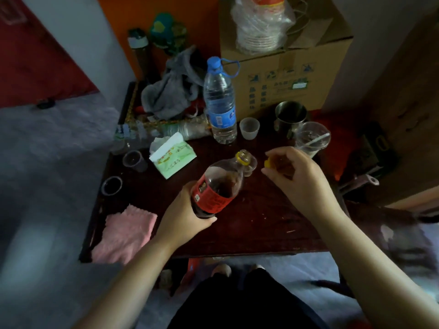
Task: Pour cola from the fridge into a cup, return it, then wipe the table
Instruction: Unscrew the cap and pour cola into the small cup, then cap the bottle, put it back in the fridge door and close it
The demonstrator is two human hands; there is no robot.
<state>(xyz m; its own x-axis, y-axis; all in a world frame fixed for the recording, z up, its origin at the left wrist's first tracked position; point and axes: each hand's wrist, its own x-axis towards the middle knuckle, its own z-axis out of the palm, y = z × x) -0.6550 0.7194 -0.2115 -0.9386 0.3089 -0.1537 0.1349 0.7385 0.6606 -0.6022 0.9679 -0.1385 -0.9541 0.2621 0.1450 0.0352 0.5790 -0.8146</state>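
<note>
At the left edge of the table, cloth: pink, lying flat, one side hanging over the table's edge.
Dark cup: small, upright, just beyond the cloth.
Grey cup: small and see-through, upright, further back, beside the tissues.
Tissues: a green and white soft pack, with a sheet sticking up from its top.
Rag: grey, crumpled in a heap at the back.
Left hand: wrapped round the lower part of the cola, thumb along the near side, holding it firmly.
Cola: plastic bottle with a red label, near the table's middle, tilted away and to the right. It is partly full and its mouth is uncapped, with a yellow ring on the neck.
Water: tall clear bottle with a blue cap, upright behind the cola.
Cup: clear plastic, right at the cola's mouth. Whether liquid is flowing cannot be told.
White cup: small, upright, just right of the water.
Cap: yellow, just right of the cup.
Right hand: above the table, fingers curled, pinching the cap between thumb and fingertips.
Mug: steel, upright at the back right.
Glass: clear, in front of the mug, with a white stick inside.
Box: cardboard, behind the mug.
</note>
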